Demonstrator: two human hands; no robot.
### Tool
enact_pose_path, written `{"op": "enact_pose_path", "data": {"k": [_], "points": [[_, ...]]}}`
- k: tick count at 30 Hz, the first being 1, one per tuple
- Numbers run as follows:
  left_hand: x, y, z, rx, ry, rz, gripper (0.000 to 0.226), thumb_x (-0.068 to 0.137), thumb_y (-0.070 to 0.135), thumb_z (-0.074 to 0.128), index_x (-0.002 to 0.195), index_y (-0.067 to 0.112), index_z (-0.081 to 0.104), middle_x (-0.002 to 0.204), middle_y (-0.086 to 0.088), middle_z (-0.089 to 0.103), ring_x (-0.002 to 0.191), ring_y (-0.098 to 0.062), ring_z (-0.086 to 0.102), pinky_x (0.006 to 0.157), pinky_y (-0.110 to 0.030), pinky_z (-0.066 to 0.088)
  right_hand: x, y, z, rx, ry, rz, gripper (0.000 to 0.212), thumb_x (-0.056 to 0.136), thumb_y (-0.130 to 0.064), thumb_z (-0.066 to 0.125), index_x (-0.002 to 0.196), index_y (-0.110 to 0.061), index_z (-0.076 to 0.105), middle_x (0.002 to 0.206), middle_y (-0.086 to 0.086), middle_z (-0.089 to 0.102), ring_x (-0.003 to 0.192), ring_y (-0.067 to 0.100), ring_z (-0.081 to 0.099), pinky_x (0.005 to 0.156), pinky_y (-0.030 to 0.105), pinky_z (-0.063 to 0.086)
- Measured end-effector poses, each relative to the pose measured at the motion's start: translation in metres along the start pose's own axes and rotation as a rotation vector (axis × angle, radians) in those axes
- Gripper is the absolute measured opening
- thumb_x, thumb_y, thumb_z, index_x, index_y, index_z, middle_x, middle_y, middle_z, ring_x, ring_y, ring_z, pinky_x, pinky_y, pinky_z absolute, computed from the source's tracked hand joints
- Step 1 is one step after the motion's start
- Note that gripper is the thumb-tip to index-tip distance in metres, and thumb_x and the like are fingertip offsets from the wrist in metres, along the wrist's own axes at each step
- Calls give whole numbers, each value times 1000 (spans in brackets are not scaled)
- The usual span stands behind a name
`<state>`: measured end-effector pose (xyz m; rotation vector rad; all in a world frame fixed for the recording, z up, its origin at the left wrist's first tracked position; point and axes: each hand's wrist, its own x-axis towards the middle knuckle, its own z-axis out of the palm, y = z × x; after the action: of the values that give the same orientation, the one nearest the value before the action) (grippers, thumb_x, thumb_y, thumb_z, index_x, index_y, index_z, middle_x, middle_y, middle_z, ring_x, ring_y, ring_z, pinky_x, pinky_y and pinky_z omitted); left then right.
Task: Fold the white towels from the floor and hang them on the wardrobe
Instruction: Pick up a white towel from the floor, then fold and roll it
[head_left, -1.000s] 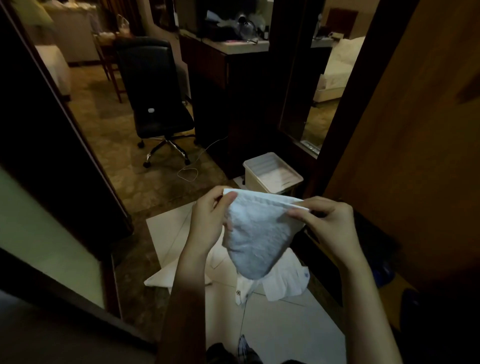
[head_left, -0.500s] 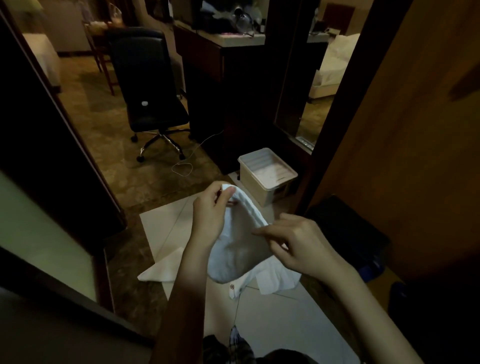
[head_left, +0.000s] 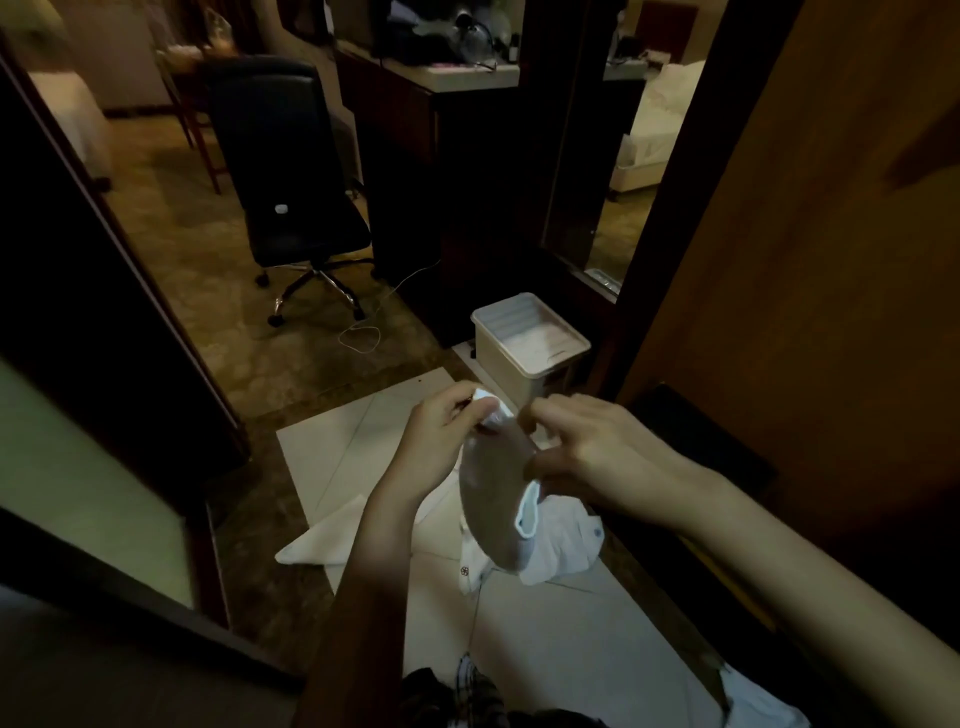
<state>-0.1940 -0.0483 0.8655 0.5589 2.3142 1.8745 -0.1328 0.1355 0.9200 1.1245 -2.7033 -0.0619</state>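
Note:
A small white towel (head_left: 493, 499) hangs folded in the air in front of me, above the white floor tiles. My left hand (head_left: 441, 441) pinches its top corner between thumb and fingers. My right hand (head_left: 597, 457) is beside it on the right, fingers curled, with fingertips on the towel's upper edge and thumb near its side. More white cloths (head_left: 561, 551) lie crumpled on the tiles below, and another flat white towel (head_left: 317, 540) lies to the left. The brown wardrobe panel (head_left: 810, 260) rises on my right.
A white plastic bin (head_left: 530, 343) stands on the floor just beyond my hands. A black office chair (head_left: 291, 208) and a dark desk (head_left: 441, 130) are farther back. A dark door frame (head_left: 104, 260) runs along the left, and a white cable (head_left: 363, 332) lies on the carpet.
The towel was held spread between both hands; my right hand brought its corner across toward my left hand, so the towel now hangs narrow and folded.

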Motion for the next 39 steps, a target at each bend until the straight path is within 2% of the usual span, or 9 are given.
{"op": "enact_pose_path", "data": {"k": [5, 9, 14, 20, 26, 29, 34, 36, 39], "points": [[-1, 11, 8, -157, 80, -34, 10, 91, 3, 56, 94, 3, 66, 87, -7, 66, 81, -5, 62, 76, -20, 49, -11, 13, -2, 218, 119, 307, 27, 75, -54, 66, 82, -30, 76, 99, -2, 58, 77, 12, 55, 63, 22, 33], [-2, 17, 16, -213, 78, -56, 10, 90, 5, 58, 92, 10, 66, 88, -4, 70, 78, -2, 66, 70, -16, 53, -10, 16, -6, 273, 145, 467, 52, 73, -67, 49, 82, -23, 77, 111, 1, 60, 87, 20, 61, 69, 26, 41], [-2, 23, 16, -290, 98, -56, 14, 90, 5, 59, 88, 15, 68, 77, 7, 72, 74, -2, 68, 64, -15, 52, 0, 11, -13, 95, 158, 420, 51, 74, -67, 48, 75, -23, 74, 109, 2, 64, 79, 20, 61, 70, 28, 37], [0, 32, 20, -277, 102, -28, 13, 90, 8, 60, 89, 15, 71, 82, 4, 73, 80, -6, 68, 72, -20, 53, 6, 19, -14, 73, 214, 433, 49, 79, -65, 45, 74, -22, 68, 80, -7, 62, 70, 11, 55, 73, 24, 19], [2, 34, 19, -350, 55, -85, 35, 87, 43, 50, 95, 16, 70, 98, -9, 72, 97, -19, 68, 82, -27, 54, 3, 21, -16, 137, 203, 519, 29, 84, -54, 54, 74, -27, 56, 81, -8, 59, 71, 7, 48, 76, 28, 27], [-1, 38, 17, -323, -7, -40, 14, 88, 25, 59, 97, 22, 69, 92, 6, 73, 92, -6, 67, 79, -19, 53, 1, 23, -15, 162, 239, 530, 27, 86, -48, 58, 73, -24, 57, 77, -8, 55, 66, 8, 47, 74, 30, 31], [-2, 41, 15, -280, -44, 10, 28, 83, -1, 66, 108, 11, 65, 101, 3, 70, 91, 1, 66, 79, -14, 51, 1, 23, -18, 320, 314, 577, 24, 81, -45, 64, 78, -23, 56, 74, -11, 55, 64, 1, 49, 63, 17, 33], [-3, 43, 17, -286, -42, 25, 29, 85, -3, 62, 111, 10, 63, 101, 1, 69, 90, 2, 66, 77, -13, 50, 0, 21, -19, 520, 376, 642, 29, 77, -36, 75, 91, -21, 55, 79, -12, 55, 68, 1, 53, 57, 15, 40], [-4, 46, 18, -302, -16, 51, 28, 87, -4, 59, 106, 16, 63, 96, 9, 69, 87, 3, 66, 73, -12, 50, -1, 22, -16, 760, 390, 704, 47, 76, -35, 76, 117, -22, 56, 94, -6, 60, 83, 7, 59, 67, 20, 49]]}}
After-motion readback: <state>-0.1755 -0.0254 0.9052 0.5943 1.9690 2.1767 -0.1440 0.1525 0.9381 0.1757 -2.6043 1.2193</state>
